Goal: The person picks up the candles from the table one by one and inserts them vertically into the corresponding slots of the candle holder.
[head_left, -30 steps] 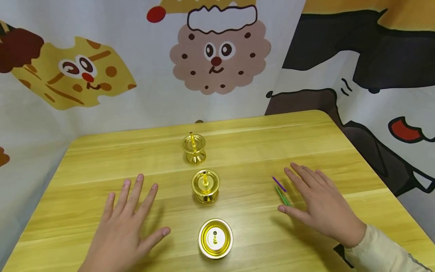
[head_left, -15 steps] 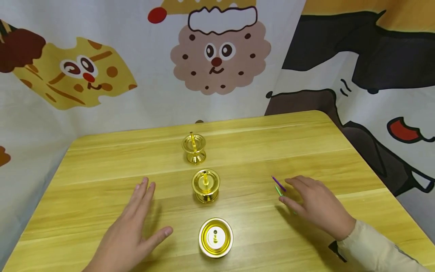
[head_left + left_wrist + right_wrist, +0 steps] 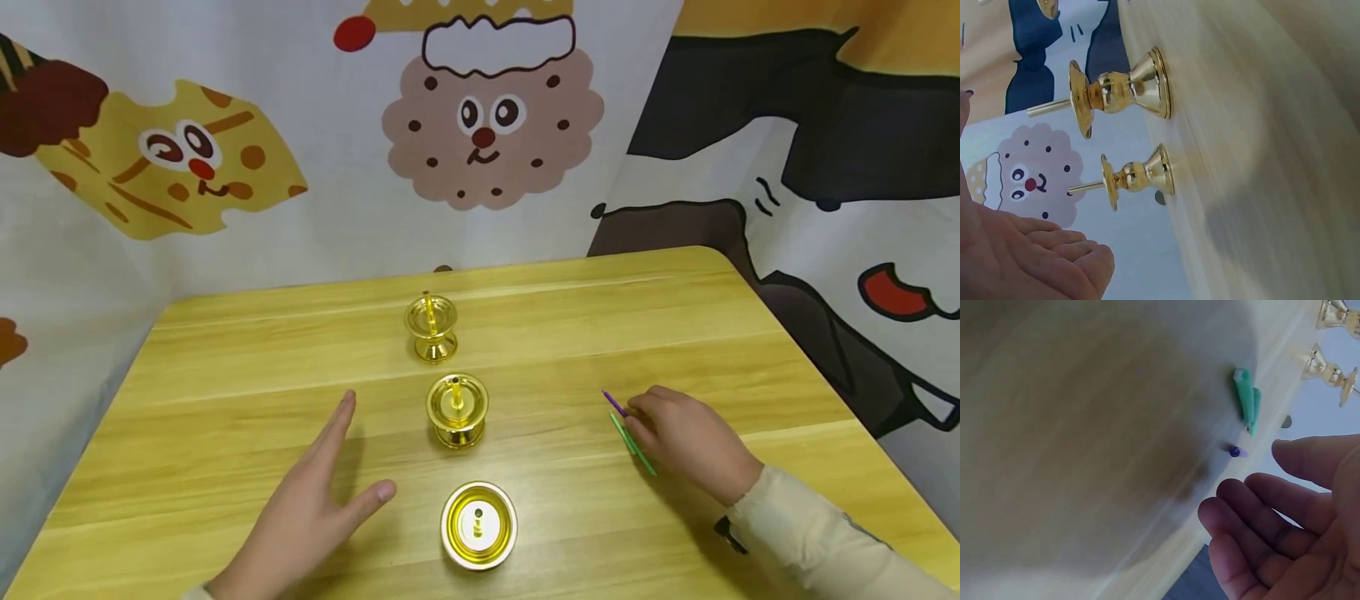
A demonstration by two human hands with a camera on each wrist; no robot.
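Over the right side of the table hovers my right hand (image 3: 693, 437), its thumb and fingertips right at the near end of a slim purple stick (image 3: 613, 402). In the right wrist view a gap shows between thumb and fingers, and the purple stick (image 3: 1237, 452) lies on the table beyond them. Two slim green sticks (image 3: 642, 458) lie beside it, close under the thumb. My left hand (image 3: 300, 517) is held above the table at left, fingers straight and thumb apart, holding nothing. Nearest to it are two gold candle holders, the middle one (image 3: 459, 433) and the front one (image 3: 501, 527).
A third gold candle holder (image 3: 435, 346) stands farther back, in line with the others. Each has a thin upright tube at its centre. The wooden table (image 3: 225, 358) ends at a cartoon-printed curtain (image 3: 337, 233). A black piece (image 3: 731, 535) shows under the right sleeve.
My right hand has moved left and down toward the purple stick, its fingers drawing together. My left hand has turned edge-on with its fingers brought together, shifting slightly right. The candle holders stay put.
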